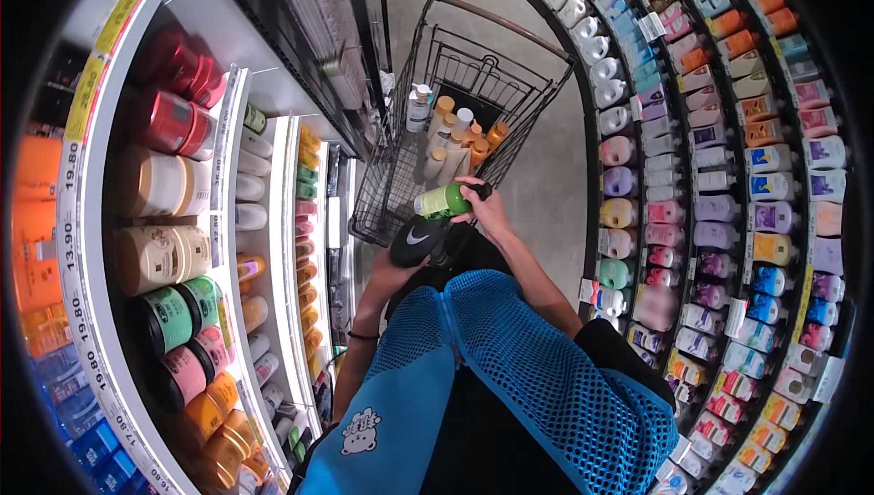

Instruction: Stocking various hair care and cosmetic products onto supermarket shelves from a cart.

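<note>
My right hand (486, 211) grips a green bottle (440, 201) by its dark cap end. The bottle lies nearly level, its pale label turned up, over the near end of a black wire shopping cart (369, 202). Lower and to the left, my left hand (390, 276) is against a black item with a white Nike swoosh (413, 242); its fingers are mostly hidden, so whether it grips anything is unclear. Inside the cart stand a white pump bottle (418, 109), several cream bottles (442, 133) and several orange bottles (497, 134).
A lit white shelf (130, 85) with red jars (174, 123), cream jars (164, 259) and green tubs (164, 317) flanks me on the left. Dark curved shelves (593, 174) full of bottles line the right. Grey floor (546, 201) shows beside the cart.
</note>
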Demonstrator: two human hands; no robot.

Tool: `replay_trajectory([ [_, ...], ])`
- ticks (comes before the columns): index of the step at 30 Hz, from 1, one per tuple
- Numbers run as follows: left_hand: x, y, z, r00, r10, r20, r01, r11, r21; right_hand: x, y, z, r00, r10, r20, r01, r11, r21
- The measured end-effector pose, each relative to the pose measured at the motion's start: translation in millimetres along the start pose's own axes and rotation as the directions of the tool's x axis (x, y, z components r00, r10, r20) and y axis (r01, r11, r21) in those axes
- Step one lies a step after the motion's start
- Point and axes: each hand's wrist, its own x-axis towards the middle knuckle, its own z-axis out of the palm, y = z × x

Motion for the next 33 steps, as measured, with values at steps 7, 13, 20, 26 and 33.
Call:
replay_trajectory([
  [7,-11.0,-16.7,17.6,0.965,-0.22,-0.141,0.221,0.975,-0.016,59.2,33.8,-17.3,0.992,0.124,-0.031,-0.128,0.98,-0.15],
  [13,-10.9,14.1,30.7,0.768,-0.597,-0.233,0.598,0.798,-0.076,139.7,120.1,-44.7,0.975,0.219,-0.035,-0.22,0.928,-0.302],
  [20,-31.6,13.2,74.8,0.58,-0.663,-0.473,0.62,0.736,-0.272,197.8,218.2,-54.9,0.989,-0.147,0.023,0.114,0.649,-0.752],
  [26,-43.7,11.6,136.7,0.454,-0.799,-0.395,0.702,0.594,-0.393,231.8,247.2,-74.9,0.999,-0.008,0.045,0.039,0.672,-0.74],
  [33,-41.7,27.0,163.5,0.559,-0.681,-0.474,0.622,0.722,-0.304,247.1,212.8,-69.2,0.958,0.149,0.245,0.162,0.423,-0.891],
])
